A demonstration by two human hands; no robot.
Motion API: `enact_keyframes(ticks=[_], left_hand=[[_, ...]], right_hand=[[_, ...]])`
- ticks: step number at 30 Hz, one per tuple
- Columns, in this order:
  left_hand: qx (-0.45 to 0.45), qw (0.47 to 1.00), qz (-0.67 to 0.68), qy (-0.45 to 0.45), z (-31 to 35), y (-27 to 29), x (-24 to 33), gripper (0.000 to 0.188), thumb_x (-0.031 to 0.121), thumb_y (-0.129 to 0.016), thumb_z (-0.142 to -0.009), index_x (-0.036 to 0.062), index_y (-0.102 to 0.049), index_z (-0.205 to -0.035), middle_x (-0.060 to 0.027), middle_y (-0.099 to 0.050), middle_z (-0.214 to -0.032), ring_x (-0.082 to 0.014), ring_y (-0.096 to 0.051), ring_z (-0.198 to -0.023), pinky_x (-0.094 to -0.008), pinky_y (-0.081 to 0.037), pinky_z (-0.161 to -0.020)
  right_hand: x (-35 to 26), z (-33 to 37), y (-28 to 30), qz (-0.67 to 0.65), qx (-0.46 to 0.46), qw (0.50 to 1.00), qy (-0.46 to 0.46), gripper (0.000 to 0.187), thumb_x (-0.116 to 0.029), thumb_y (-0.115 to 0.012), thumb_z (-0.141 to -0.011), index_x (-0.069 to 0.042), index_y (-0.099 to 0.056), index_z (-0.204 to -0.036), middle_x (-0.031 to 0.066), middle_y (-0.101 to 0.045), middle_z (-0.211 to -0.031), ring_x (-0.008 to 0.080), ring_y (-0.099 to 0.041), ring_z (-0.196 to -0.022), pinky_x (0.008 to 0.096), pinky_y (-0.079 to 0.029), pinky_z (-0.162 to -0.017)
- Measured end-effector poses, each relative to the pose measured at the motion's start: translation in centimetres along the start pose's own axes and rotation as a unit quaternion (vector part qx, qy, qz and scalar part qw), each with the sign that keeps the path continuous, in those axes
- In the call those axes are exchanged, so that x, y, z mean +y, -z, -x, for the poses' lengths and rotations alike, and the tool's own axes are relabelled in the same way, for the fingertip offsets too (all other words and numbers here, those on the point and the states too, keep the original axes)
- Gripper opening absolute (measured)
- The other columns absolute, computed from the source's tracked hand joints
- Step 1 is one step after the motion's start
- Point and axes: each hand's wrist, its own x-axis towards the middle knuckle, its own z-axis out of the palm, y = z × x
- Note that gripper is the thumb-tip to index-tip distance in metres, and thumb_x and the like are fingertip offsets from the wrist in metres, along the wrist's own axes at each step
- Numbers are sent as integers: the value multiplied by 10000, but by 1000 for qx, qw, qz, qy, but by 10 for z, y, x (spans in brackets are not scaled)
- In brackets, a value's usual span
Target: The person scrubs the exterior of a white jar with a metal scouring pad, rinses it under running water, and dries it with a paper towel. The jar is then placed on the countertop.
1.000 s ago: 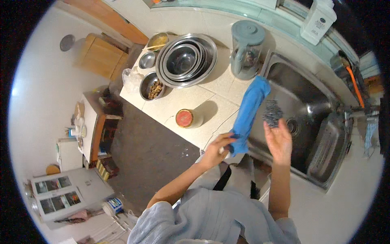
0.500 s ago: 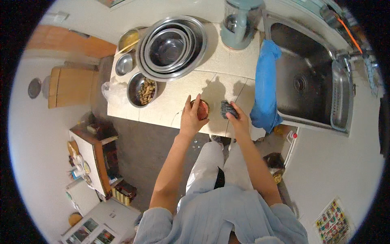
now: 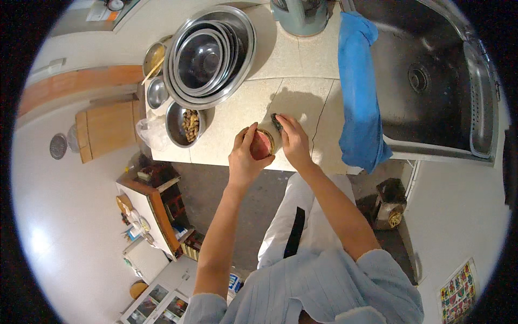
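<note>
My left hand [image 3: 244, 156] is closed round a small round jar [image 3: 261, 144] at the front edge of the counter. The jar shows a reddish-pink round face and a gold-coloured rim. Just to its right, my right hand [image 3: 294, 141] grips a dark grey scouring pad [image 3: 276, 122] between thumb and fingers, and most of the pad is hidden under the fingers. A narrow gap separates the pad from the jar. Whether the pad touches the counter, I cannot tell.
Nested steel bowls [image 3: 200, 62] stand at the back left, near a steel bowl of peanut-like pieces [image 3: 190, 127]. A blue cloth [image 3: 359, 92] hangs over the near side of the steel sink [image 3: 442, 119]. A pale-green blender [image 3: 302, 19] stands behind.
My right hand has brought the scouring pad leftward, closer to the jar, and turned palm-down. My left hand keeps its hold on the jar. The whole view has shifted.
</note>
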Motion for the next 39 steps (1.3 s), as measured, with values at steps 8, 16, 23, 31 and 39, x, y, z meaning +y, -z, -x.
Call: enact_keyframes(ticks=[8, 16, 23, 31, 39], left_hand=[[-9, 1000, 2, 0, -3, -1, 0, 870, 164, -819, -516, 117, -443, -1298, -155, -498, -1216, -304, -563, -1046, -381, -504, -845], [-5, 1000, 0, 9, 0, -3, 0, 834, 154, -800, -529, 125, -455, -1287, -158, -495, -1215, -313, -567, -1041, -384, -510, -831], [-19, 1000, -22, -5, -10, -8, 1, 839, 168, -796, -561, 146, -425, -1313, -144, -480, -1238, -304, -539, -1089, -389, -488, -878], [-31, 999, -22, -5, 1, -6, -3, 833, 182, -788, -552, 156, -433, -1305, -135, -475, -1240, -306, -543, -1081, -391, -504, -849], [-50, 999, -17, 9, 0, -2, -3, 852, 149, -787, -559, 146, -411, -1323, -135, -470, -1234, -303, -527, -1100, -391, -467, -917]], right_hand=[[-8, 14, 4, 25, -12, 999, -17, 373, 55, -500, -789, -15, -546, -1152, 165, -529, -1199, 326, -521, -1084, 373, -445, -894], [-27, 52, -1, 6, 3, 999, -36, 409, 46, -557, -790, -20, -544, -1193, 148, -502, -1260, 319, -523, -1104, 353, -443, -922], [15, 65, -20, -17, 69, 986, -153, 434, 79, -536, -785, -34, -543, -1205, 145, -504, -1264, 312, -516, -1135, 339, -426, -958], [21, 41, -15, -23, 61, 984, -168, 438, 91, -509, -785, -76, -567, -1186, 141, -526, -1226, 306, -523, -1115, 338, -460, -905], [-10, 15, 4, -37, -33, 999, 9, 375, 45, -509, -777, -46, -594, -1132, 92, -556, -1194, 268, -518, -1106, 348, -420, -940]])
